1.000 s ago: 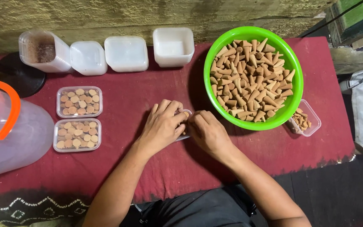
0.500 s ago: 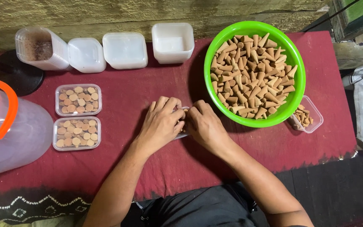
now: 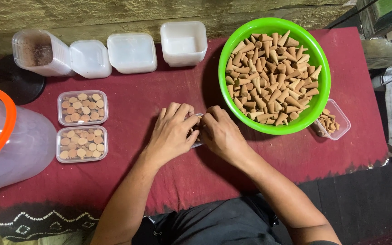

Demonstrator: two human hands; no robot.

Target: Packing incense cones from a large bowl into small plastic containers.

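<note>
Leftmost, a clear plastic jug [image 3: 10, 149] with an orange handle stands at the edge of the red cloth [image 3: 137, 181]. Just right of it lie two closed clear boxes [image 3: 82, 107], one above the other, each packed with tan cones seen end-on. Along the far edge runs a row: a clear tub on its side [image 3: 39, 52] with brown dust inside, two white lids [image 3: 132, 52] and a stack of white tubs [image 3: 183, 43].

In the middle, the left hand [image 3: 173, 134] and the right hand [image 3: 221, 134] meet, both curled down over a small clear container [image 3: 198, 143] lying on the cloth. Only a sliver of its rim shows between the fingers, so what it contains cannot be told. Both hands grip it, fingers bent and pressing from each side.

To the right, touching nothing but the cloth, a green bowl [image 3: 316, 106] brims with tan cones [image 3: 273, 77]. An open clear box [image 3: 334, 122] holding a few cones sits partly under the bowl's right rim.
</note>
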